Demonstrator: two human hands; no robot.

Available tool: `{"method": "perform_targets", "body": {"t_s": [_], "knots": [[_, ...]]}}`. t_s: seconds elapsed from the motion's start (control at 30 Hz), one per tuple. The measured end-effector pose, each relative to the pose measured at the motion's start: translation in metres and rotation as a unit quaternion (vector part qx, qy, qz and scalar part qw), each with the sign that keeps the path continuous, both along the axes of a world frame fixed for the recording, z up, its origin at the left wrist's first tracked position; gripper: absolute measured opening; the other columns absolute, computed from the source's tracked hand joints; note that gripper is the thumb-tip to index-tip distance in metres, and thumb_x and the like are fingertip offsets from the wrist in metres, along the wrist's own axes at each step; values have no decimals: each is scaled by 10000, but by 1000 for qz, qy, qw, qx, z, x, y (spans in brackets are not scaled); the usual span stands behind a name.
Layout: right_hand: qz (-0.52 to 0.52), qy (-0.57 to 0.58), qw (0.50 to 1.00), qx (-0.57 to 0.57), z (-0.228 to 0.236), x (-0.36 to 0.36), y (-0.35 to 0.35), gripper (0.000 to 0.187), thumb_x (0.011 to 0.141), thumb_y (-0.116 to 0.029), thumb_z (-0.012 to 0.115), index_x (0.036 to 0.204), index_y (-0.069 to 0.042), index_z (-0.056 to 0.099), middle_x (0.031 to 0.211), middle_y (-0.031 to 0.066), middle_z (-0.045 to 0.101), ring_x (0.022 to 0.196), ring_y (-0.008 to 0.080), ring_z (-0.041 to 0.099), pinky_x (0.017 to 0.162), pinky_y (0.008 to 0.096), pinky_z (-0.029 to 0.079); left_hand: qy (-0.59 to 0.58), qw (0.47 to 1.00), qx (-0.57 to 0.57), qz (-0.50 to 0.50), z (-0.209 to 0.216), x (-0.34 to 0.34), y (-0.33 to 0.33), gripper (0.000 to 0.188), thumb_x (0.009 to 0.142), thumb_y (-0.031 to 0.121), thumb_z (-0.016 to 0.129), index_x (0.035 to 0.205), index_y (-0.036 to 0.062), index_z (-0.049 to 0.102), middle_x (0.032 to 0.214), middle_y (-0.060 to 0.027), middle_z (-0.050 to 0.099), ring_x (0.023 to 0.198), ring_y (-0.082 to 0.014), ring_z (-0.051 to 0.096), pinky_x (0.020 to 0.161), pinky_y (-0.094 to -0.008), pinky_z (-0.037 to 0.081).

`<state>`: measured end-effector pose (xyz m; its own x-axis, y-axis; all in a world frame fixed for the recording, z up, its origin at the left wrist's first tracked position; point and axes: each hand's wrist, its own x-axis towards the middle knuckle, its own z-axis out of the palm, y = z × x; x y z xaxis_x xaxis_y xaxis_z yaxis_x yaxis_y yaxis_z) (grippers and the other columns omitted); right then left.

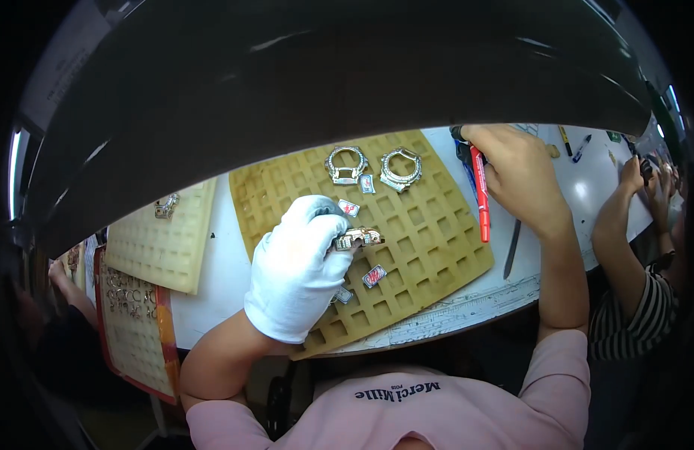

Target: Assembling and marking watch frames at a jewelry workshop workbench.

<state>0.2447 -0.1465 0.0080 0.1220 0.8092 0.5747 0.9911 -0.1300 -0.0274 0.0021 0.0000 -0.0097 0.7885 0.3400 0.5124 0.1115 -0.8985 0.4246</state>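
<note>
My left hand (294, 262), in a white glove, is closed on a shiny metal watch case (360, 239), gripped edge-on above the tan grid mat (437, 259). My bare right hand (516, 176) is beyond the mat's right edge, its fingers curled at a small black thing (457, 134) that I cannot make out. Beside those fingers is a red marker pen (481, 199); whether the hand touches it is unclear. Two more watch cases, one on the left (346, 165) and one on the right (401, 169), lie on the mat's far part. Small printed tags (374, 276) lie near the left hand.
A paler grid mat (159, 247) with a metal part (166, 205) sits to the left, above a red-edged tray (137, 337) of small rings. A dark slim tool (512, 251) lies on the white table at right. Other people's arms (617, 217) show at the right.
</note>
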Motion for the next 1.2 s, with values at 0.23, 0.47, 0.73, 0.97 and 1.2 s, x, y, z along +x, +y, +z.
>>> {"method": "perform_targets", "body": {"t_s": [0.23,0.47,0.73,0.97,1.2], "knots": [[-25,7,997,-79,-21,20,0,213,732,18,617,938,-27,646,823,108,634,802,296,635,714,399,508,38,986,-161,-7,10,1,2,143,768,84,749,859,14,664,922,-105,615,822,-256,620,705,-327,512],[-66,-17,991,-113,-38,12,7,256,702,43,634,944,-38,636,863,129,630,751,307,659,663,399,530,120,918,-378,-4,15,-3,6,368,776,225,779,1047,6,661,1022,-106,588,875,-223,614,771,-308,499],[-165,77,983,-22,-16,11,2,433,758,41,578,1171,-67,648,874,151,623,793,336,628,732,426,503,56,968,-243,-32,7,-4,6,318,768,143,772,1026,-3,657,980,-103,576,783,-189,604,701,-300,502],[-65,457,869,180,-2,14,-2,277,880,33,466,1099,53,635,1001,127,644,819,176,644,723,296,545,62,979,-189,-29,9,-2,3,308,762,128,770,1020,5,656,977,-104,581,760,-198,606,683,-306,507],[194,602,770,88,-5,-21,7,221,951,-28,547,1165,24,530,1005,85,613,898,130,623,816,274,543,44,986,-155,-50,5,-1,6,308,763,118,764,1030,15,650,1002,-110,581,806,-220,608,704,-315,514]]}}
